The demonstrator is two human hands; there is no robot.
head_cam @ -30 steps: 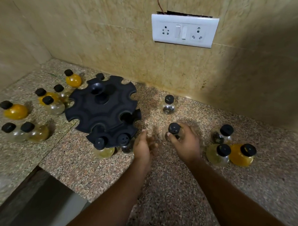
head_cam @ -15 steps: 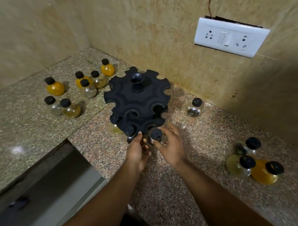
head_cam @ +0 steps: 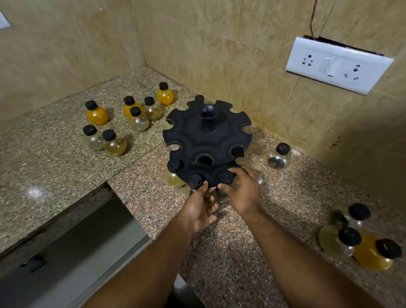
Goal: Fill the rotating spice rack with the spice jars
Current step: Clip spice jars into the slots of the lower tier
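The black two-tier spice rack (head_cam: 207, 133) stands on the granite counter near the corner. Its lower tier holds three black-capped jars at the front: one on the left (head_cam: 174, 166), one in the middle (head_cam: 195, 180), and one on the right (head_cam: 226, 177). My right hand (head_cam: 244, 192) has thumb and fingers closed round that right jar as it sits in its slot. My left hand (head_cam: 201, 209) is at the lower tier's front rim, thumb on top beside the middle jar and fingers curled underneath. The upper tier's slots hold nothing.
Several loose jars, orange and clear, stand left of the rack (head_cam: 136, 119). One clear jar (head_cam: 279, 155) stands to its right, and three more (head_cam: 355, 242) at the far right. A white socket plate (head_cam: 338, 64) is on the wall. The counter drops away at the lower left (head_cam: 79, 253).
My right hand carried a jar from the counter leftward into the front slot of the lower tier. My left hand came up to the tier's rim. The view shifted, so the rack now sits centred.
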